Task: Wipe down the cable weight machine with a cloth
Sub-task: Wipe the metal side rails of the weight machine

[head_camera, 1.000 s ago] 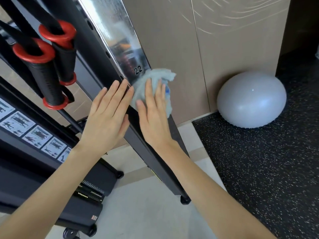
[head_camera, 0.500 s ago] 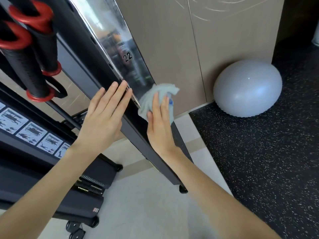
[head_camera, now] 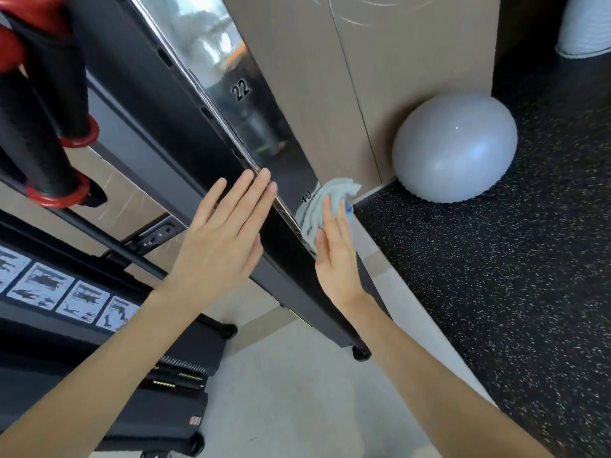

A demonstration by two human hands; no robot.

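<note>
A person's right hand (head_camera: pixel 334 259), fingers straight and close together, presses a pale grey cloth (head_camera: pixel 319 206) flat against the lower part of the chrome strip (head_camera: pixel 215 51) on the cable weight machine (head_camera: pixel 132 94), some way below the stamped number 22. The left hand (head_camera: pixel 221 239), also flat with fingers extended, rests on the black upright just left of the cloth, apparently bracing. The upright's long axis slants from the far upper left down to its foot (head_camera: pixel 360 353) on the floor near the person, so the stretch left to wipe appears to lie beneath the right hand, along that line. A grey exercise ball (head_camera: pixel 453 147) sits against the wall to the right, well apart
</note>
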